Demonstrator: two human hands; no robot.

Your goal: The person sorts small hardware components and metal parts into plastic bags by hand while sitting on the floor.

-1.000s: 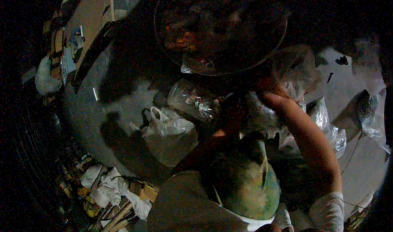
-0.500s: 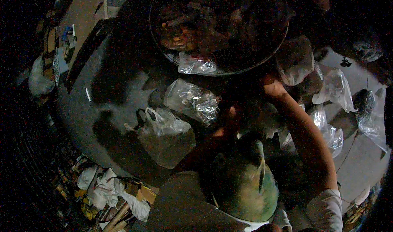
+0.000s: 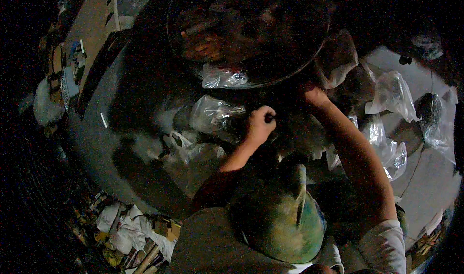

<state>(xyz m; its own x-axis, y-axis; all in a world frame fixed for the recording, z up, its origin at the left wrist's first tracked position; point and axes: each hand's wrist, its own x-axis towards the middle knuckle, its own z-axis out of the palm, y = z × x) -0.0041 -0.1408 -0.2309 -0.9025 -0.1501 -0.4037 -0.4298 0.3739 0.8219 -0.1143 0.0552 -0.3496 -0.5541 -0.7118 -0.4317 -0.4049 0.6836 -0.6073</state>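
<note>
Most of the scene is dim. My left hand (image 3: 261, 122) is lit and curled closed in the middle of the view, with a dark spot inside the curl; what it holds, if anything, I cannot make out. A clear plastic bag (image 3: 212, 113) lies just left of it. My right hand (image 3: 313, 96) reaches forward to the near rim of a wide round tray (image 3: 290, 78), its fingers lost in shadow. Brownish pieces (image 3: 205, 47) lie in the tray, too dark to name. Beside the right hand stands a translucent bag (image 3: 342, 61).
A handled plastic bag (image 3: 186, 146) lies left of my left forearm. More clear bags (image 3: 394, 94) are on the right. A rounded greenish shape (image 3: 290, 221) sits close to me. Crumpled white scraps (image 3: 128, 228) lie at lower left, and a small white stick (image 3: 103, 120) farther left.
My left hand has come up out of the shadow into the light, now curled. The right hand stays near the tray rim. The whole view has shifted slightly.
</note>
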